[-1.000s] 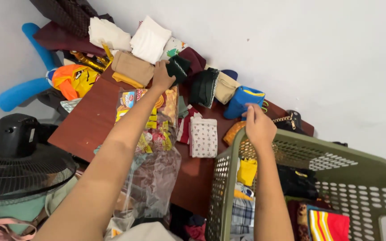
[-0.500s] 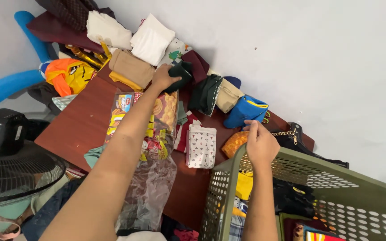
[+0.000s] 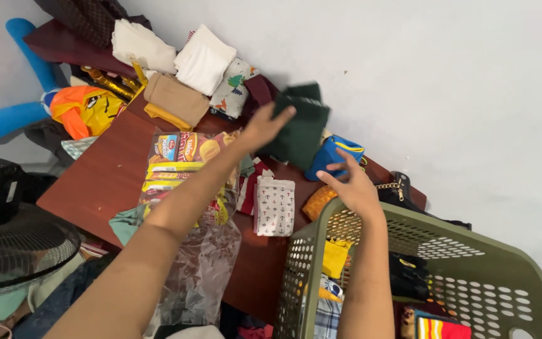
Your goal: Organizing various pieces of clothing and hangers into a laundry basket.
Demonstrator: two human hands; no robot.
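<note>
Left hand (image 3: 263, 127) is up off the reddish-brown wooden table (image 3: 105, 179), fingers pinched on a dark green folded cloth (image 3: 301, 125) that hangs in the air above the table's far edge, close to the white wall. Right hand (image 3: 349, 185) hovers just above the near rim of the olive-green perforated plastic laundry basket (image 3: 465, 226), fingers spread and gripping nothing, palm turned toward the cloth. The green cloth looks loose and half-unfolded in that one-handed pinch, so it could slip or flop open and drop onto the blue and yellow folded garment (image 3: 329, 156) lying on the table just beyond the basket rim, or knock over the cream and white folded stacks at the table's far-left end. The long clear plastic bag of snack packets (image 3: 186, 179) lies under the left forearm near the table's middle, and a low sweep of that arm could drag it off the near edge. Compared with half a second ago, the green cloth was down among the piles on the table under the left hand; now it is lifted clear, and the right hand has let go of the basket rim and opened.
</note>
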